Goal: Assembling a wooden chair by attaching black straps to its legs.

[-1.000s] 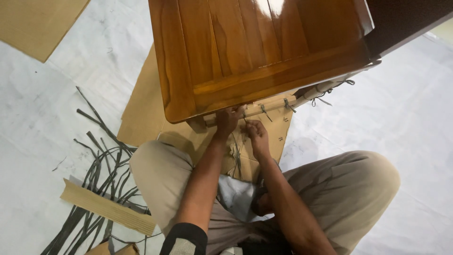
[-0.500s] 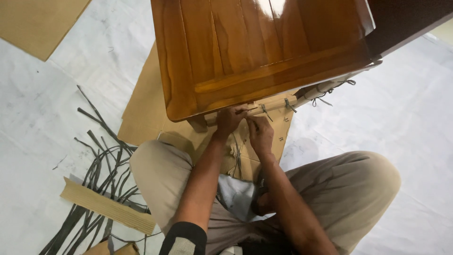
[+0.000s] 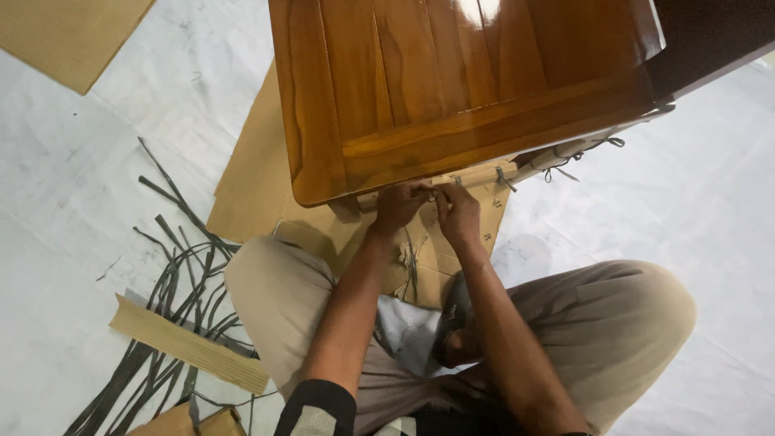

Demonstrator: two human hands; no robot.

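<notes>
A glossy brown wooden panel (image 3: 452, 81) of a piece of furniture fills the upper middle of the head view. Under its lower edge runs a pale bare wooden rail (image 3: 476, 174) with thin dark strips tied along it. My left hand (image 3: 397, 206) pinches at the rail just below the panel's edge. My right hand (image 3: 458, 211) is right beside it, fingers closed on the same spot of the rail. What the fingertips grip is too small to tell. A thin dark strip (image 3: 413, 262) hangs down below my hands.
I sit cross-legged in beige trousers (image 3: 613, 323) on white floor sheeting. Flat brown cardboard (image 3: 250, 178) lies under the furniture. A bundle of dark weaving strips (image 3: 161, 274) and a corrugated cardboard slat (image 3: 186, 343) lie at the left. More cardboard (image 3: 64, 32) is at the top left.
Both hands have stayed at the rail, with only small finger shifts. The right hand has edged slightly closer to the left one.
</notes>
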